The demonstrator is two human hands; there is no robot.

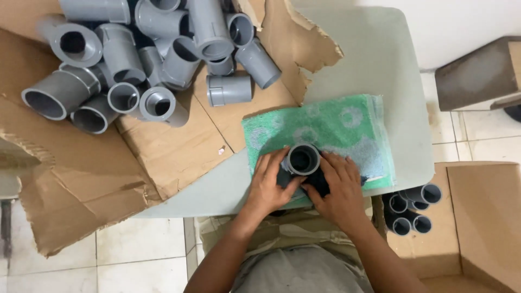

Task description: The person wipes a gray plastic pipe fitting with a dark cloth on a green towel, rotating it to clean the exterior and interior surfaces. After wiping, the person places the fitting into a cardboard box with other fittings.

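Note:
A grey plastic pipe fitting (302,159) stands upright, open end toward me, on a green and blue patterned towel (336,125) at the near edge of a pale grey table (380,59). My left hand (269,187) grips its left side. My right hand (337,190) holds its right side, and a dark cloth (321,184) shows under those fingers against the fitting's base.
A heap of several grey pipe fittings (157,49) lies on torn brown cardboard (163,152) at the table's far left. More grey fittings (410,209) sit in an open cardboard box (477,217) on the tiled floor at my right.

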